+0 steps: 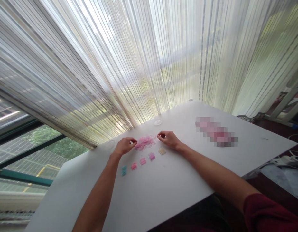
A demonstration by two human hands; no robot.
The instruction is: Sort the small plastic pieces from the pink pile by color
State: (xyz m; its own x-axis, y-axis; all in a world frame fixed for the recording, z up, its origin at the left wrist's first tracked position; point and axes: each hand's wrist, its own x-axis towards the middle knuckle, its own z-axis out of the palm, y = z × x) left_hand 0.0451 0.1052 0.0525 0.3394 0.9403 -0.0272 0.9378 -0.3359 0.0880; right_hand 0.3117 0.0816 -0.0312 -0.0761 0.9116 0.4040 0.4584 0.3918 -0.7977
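Observation:
A loose heap of thin pink strands [145, 142] lies on the white table. At its left edge is my left hand [126, 145], thumb and fingertips closed in a pinch against the strands. Just right of the heap, my right hand [167, 139] is also pinched, a little apart from the main pile. What either pinch holds is too small to make out. In front of the heap runs a row of small bundles: teal [124, 170], coral pink [134, 166], pink [142, 160], purple-pink [152, 156] and pale yellow [162, 150].
Clear round lids or dishes sit at the table's [182, 183] far edge, one [157, 122] behind the heap, another [111, 145] behind my left hand. A blurred-out pink object [215, 131] lies to the right. String curtains [139, 64] hang along the far side.

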